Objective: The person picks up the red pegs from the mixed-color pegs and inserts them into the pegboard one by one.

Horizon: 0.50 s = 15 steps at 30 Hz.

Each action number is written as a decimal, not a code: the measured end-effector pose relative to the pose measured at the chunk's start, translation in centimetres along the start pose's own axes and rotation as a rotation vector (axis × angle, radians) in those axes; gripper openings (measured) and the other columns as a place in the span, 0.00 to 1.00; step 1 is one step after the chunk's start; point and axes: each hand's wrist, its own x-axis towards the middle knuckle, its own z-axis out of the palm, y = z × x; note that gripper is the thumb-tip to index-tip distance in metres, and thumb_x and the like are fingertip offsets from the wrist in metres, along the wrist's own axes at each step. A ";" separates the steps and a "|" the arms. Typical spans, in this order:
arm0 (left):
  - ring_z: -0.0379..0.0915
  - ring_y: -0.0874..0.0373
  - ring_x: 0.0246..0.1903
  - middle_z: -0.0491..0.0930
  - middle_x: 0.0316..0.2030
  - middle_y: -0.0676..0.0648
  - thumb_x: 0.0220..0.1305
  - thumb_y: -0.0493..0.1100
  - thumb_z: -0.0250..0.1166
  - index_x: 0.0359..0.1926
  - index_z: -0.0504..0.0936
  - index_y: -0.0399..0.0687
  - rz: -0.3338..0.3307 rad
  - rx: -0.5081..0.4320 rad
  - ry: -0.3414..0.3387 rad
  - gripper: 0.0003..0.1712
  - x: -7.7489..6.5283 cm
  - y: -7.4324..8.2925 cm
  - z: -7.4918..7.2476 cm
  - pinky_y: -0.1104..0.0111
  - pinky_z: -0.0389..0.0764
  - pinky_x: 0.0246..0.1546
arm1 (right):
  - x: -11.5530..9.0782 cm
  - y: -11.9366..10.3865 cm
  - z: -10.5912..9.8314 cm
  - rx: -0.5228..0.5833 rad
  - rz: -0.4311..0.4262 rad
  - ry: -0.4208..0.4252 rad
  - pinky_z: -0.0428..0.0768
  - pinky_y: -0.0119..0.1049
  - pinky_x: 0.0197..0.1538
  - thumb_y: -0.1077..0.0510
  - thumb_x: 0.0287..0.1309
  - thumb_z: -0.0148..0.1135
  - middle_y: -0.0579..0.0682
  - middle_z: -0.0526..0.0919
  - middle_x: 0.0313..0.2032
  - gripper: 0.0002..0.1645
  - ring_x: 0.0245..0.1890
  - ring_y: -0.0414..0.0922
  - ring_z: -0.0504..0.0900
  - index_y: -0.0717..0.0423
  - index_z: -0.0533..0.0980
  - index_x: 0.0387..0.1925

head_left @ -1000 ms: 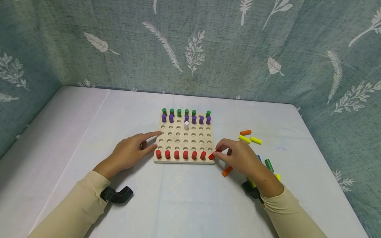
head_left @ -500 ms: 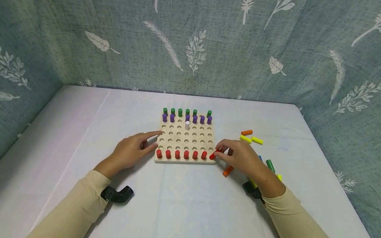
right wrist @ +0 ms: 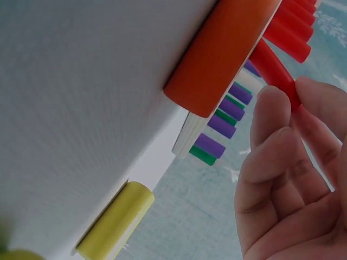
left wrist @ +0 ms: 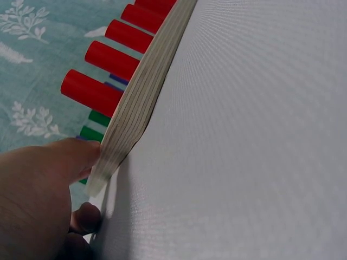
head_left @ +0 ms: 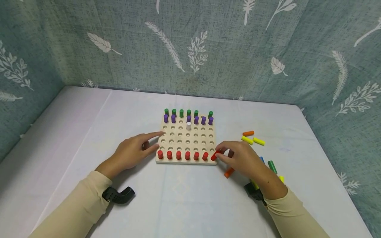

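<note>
A wooden pegboard [head_left: 184, 138] lies on the white cloth between both hands. My right hand [head_left: 241, 158] pinches a red peg [right wrist: 275, 70] between thumb and fingers. That peg leans, its lower end at the board's near right corner hole; whether it is inside the hole cannot be told. Along the near edge stands a row of upright red pegs [head_left: 178, 155]. My left hand [head_left: 131, 150] touches the board's left edge, index finger and thumb spread. In the left wrist view, the thumb [left wrist: 76, 157] presses against the board's side.
Green pegs [head_left: 181, 113] and purple pegs [head_left: 196, 120] fill most of the back two rows, with one white peg [head_left: 189, 125] before them. Loose on the cloth at right lie an orange peg [head_left: 248, 133], yellow pegs [head_left: 259, 141], a green peg [head_left: 272, 166] and another orange peg [right wrist: 217, 59].
The view has shifted slightly, so everything appears a little further right. The right hand keeps its pinch on the leaning red peg, and the left hand stays at the board's edge.
</note>
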 end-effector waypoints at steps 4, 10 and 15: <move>0.62 0.60 0.22 0.72 0.24 0.54 0.69 0.55 0.64 0.69 0.71 0.71 -0.004 -0.005 0.000 0.29 -0.1 0.0 -0.1 0.66 0.63 0.23 | 0.0 -0.2 0.1 -0.005 -0.001 -0.005 0.76 0.29 0.27 0.55 0.60 0.71 0.43 0.86 0.36 0.11 0.25 0.37 0.75 0.47 0.85 0.45; 0.62 0.61 0.22 0.72 0.24 0.55 0.69 0.55 0.64 0.70 0.71 0.70 -0.001 -0.009 0.002 0.29 -0.1 0.1 0.0 0.67 0.63 0.22 | 0.0 -0.2 0.2 -0.011 0.011 -0.006 0.75 0.29 0.26 0.55 0.59 0.72 0.41 0.85 0.35 0.11 0.26 0.38 0.75 0.46 0.85 0.45; 0.63 0.61 0.21 0.72 0.24 0.55 0.69 0.55 0.64 0.70 0.71 0.70 -0.007 -0.001 0.003 0.29 -0.2 0.2 -0.1 0.67 0.63 0.22 | -0.1 -0.3 0.3 -0.017 0.005 -0.016 0.75 0.28 0.26 0.55 0.59 0.71 0.42 0.85 0.36 0.12 0.26 0.37 0.74 0.47 0.85 0.46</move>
